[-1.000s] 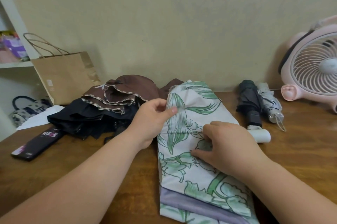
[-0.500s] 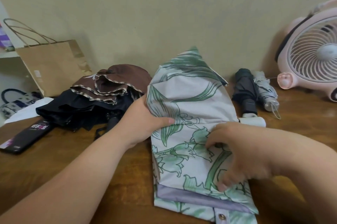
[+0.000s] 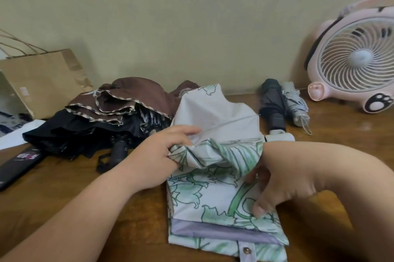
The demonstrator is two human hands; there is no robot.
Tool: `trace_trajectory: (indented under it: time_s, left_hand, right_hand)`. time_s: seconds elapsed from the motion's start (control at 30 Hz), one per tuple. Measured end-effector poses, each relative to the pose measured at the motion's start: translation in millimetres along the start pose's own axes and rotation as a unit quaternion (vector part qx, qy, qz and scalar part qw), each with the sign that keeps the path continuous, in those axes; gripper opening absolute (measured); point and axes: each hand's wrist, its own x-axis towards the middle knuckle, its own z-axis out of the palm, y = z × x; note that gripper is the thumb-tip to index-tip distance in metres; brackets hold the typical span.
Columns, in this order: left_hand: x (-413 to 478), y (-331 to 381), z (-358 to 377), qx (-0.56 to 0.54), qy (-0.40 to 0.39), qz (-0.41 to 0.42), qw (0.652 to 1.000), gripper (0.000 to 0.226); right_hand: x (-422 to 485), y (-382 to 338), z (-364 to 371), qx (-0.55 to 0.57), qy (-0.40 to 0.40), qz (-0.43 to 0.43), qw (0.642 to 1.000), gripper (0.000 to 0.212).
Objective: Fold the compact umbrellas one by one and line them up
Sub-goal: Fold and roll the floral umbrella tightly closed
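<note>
Right of the brown umbrella (image 3: 128,95), the left hand (image 3: 157,159) pinches the turned-over canopy flap of the floral umbrella (image 3: 213,197), which lies flat at near centre of the table (image 3: 64,193), while the right hand (image 3: 283,180) presses bent fingertips on its canopy, pinch not discernible, with two folded umbrellas (image 3: 274,101) far right

Left hand (image 3: 157,159) pinches a fold of the floral umbrella (image 3: 213,195); right hand (image 3: 279,185) holds its lower fabric.

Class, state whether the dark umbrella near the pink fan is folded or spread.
Folded: the dark umbrella lies rolled tight, strapped shut, beside a grey umbrella.
</note>
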Motion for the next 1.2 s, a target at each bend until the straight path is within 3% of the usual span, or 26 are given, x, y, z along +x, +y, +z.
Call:
trace_trajectory:
  time_s: [0.2, 0.33, 0.5, 0.57, 0.67, 0.83, 0.9, 0.97, 1.07, 1.1, 1.17, 1.2]
  left_hand:
    - [-1.6, 9.2, -4.6, -0.014, -0.065, -0.032, 0.997, 0.036]
    - [-1.8, -1.1, -8.5, -0.028, -0.096, -0.064, 0.993, 0.085]
    - [0.8, -11.8, -12.0, -0.029, -0.109, -0.057, 0.992, 0.096]
    - [2.4, -12.9, -10.2, 0.013, -0.112, -0.05, 0.992, 0.098]
    - [1.0, -6.6, -3.1, 0.04, -0.097, -0.007, 0.994, 0.073]
    - [1.5, 0.0, 6.3, 0.017, -0.046, 0.035, 0.998, 0.059]
    - [1.7, -1.6, 7.2, -0.004, -0.038, 0.038, 0.999, 0.059]
    - [0.6, -6.6, 5.3, -0.023, -0.028, 0.027, 0.999, 0.063]
    - [-1.1, -14.4, 2.2, -0.047, -0.032, 0.0, 0.998, 0.073]
    - [-1.2, -15.4, 2.5, -0.051, -0.036, 0.0, 0.998, 0.071]
    - [-0.9, -16.0, 3.7, -0.048, -0.037, 0.007, 0.998, 0.062]
    - [-0.7, -15.7, 3.7, -0.042, -0.036, 0.01, 0.998, 0.06]
  right_hand:
    - [0.7, 19.3, -11.3, 0.061, -0.002, -0.056, 0.997, 0.041]
    - [2.0, 29.3, -12.8, 0.206, 0.079, -0.114, 0.969, 0.049]
    - [1.1, 26.7, -13.6, 0.342, 0.136, -0.165, 0.915, 0.051]
    - [-2.9, 15.5, -16.5, 0.3, 0.156, -0.156, 0.928, 0.041]
    - [-7.1, -1.3, -15.8, 0.171, 0.157, -0.111, 0.966, 0.03]
    - [-5.4, -22.4, 17.3, 0.106, 0.171, -0.068, 0.977, 0.044]
    - [0.8, -26.9, 34.7, 0.188, 0.248, -0.064, 0.948, 0.025]
    - [3.0, -26.4, 43.9, 0.339, 0.281, -0.051, 0.896, 0.028]
    - [-11.8, -27.3, 47.2, 0.491, 0.209, -0.085, 0.842, 0.018]
    - [-17.6, -28.8, 47.3, 0.519, 0.163, -0.103, 0.833, 0.029]
    - [-22.1, -35.0, 51.7, 0.494, 0.11, -0.101, 0.856, 0.047]
    - [-20.6, -38.3, 54.9, 0.467, 0.13, -0.081, 0.871, 0.046]
